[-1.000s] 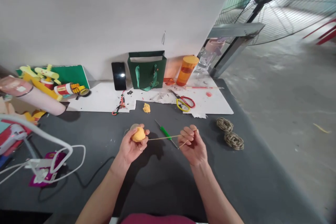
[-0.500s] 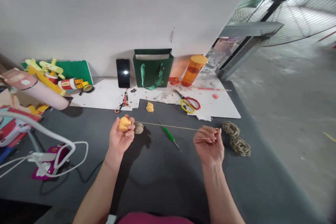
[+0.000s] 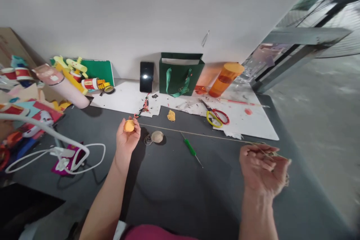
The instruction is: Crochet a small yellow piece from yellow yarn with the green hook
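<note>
My left hand (image 3: pixel 128 137) is closed around a smooth yellow lump (image 3: pixel 129 126), which looks waxy. A thin beige thread (image 3: pixel 197 133) runs taut from that hand across to my right hand (image 3: pixel 261 168), whose curled fingers hold it. Below the thread, a small round beige ball (image 3: pixel 157 137) lies on the dark table, with loose loops of thread at its left side. A green-handled tool (image 3: pixel 190 147) with thin metal ends lies between the hands. The coiled cords are mostly hidden behind my right hand.
A second yellow piece (image 3: pixel 171 115) sits near the white board (image 3: pixel 253 125). On the board are scissors (image 3: pixel 216 117), a phone (image 3: pixel 146 77), a dark green bag (image 3: pixel 181 75) and an orange container (image 3: pixel 225 80). White cables (image 3: pixel 84 157) loop at the left, near a pink bottle (image 3: pixel 66 90).
My right hand has moved well to the right, and the stretch of thread between my hands has lengthened. The view has shifted, and the beige ball now shows apart from my left hand.
</note>
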{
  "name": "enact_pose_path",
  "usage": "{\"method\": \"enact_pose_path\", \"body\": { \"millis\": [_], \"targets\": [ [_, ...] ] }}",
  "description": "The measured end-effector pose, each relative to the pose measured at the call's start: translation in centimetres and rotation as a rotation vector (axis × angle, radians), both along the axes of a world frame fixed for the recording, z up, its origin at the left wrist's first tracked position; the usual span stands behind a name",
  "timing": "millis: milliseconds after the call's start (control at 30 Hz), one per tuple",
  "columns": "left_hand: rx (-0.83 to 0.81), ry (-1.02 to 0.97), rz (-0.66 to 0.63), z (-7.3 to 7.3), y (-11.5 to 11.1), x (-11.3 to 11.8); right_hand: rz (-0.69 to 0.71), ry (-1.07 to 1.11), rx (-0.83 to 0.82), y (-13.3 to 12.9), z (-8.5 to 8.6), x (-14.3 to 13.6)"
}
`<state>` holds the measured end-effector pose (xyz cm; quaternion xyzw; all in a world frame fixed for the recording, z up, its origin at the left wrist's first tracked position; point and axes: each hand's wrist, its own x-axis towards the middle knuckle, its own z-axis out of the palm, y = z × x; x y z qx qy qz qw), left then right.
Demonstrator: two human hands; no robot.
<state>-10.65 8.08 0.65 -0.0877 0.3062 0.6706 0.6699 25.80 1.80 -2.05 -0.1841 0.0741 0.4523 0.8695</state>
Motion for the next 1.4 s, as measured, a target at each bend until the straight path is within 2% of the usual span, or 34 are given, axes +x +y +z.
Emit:
{"method": "enact_pose_path", "body": {
  "millis": [67, 167, 333, 533, 700, 900, 1100, 1267, 1400],
  "targets": [
    [-0.022, 0.012, 0.024, -0.2, 0.1, -0.1, -0.072, -0.068, -0.054, 0.3, 0.0, 0.1],
    [-0.042, 0.033, 0.021, -0.4, 0.2, 0.1, -0.108, -0.191, -0.079, 0.5, -0.2, -0.1],
    [-0.026, 0.097, 0.026, -0.3, 0.1, 0.7, -0.088, -0.320, -0.034, 0.4, -0.5, -0.5],
    [0.014, 0.240, -0.020, -0.4, 0.1, 0.7, -0.096, -0.329, 0.048, 0.4, -0.5, -0.2],
    [0.048, 0.474, -0.101, -1.3, 0.2, 0.7, -0.073, -0.359, 0.136, 0.1, 0.3, -1.0],
    [0.141, 0.840, -0.107, -3.6, 0.3, 1.5, 0.026, -0.408, 0.164, -0.3, 0.7, -2.1],
    [0.176, 1.162, -0.207, -5.6, 0.3, 1.6, 0.021, -0.394, 0.187, -0.4, 1.5, -2.4],
    [0.207, 1.365, -0.258, -5.8, 0.5, 0.9, 0.083, -0.410, 0.235, -0.8, 2.2, -2.9],
    [0.212, 1.506, -0.207, -4.8, 0.3, 0.8, 0.213, -0.540, 0.267, -0.8, 1.4, -3.7]
  ]
}}
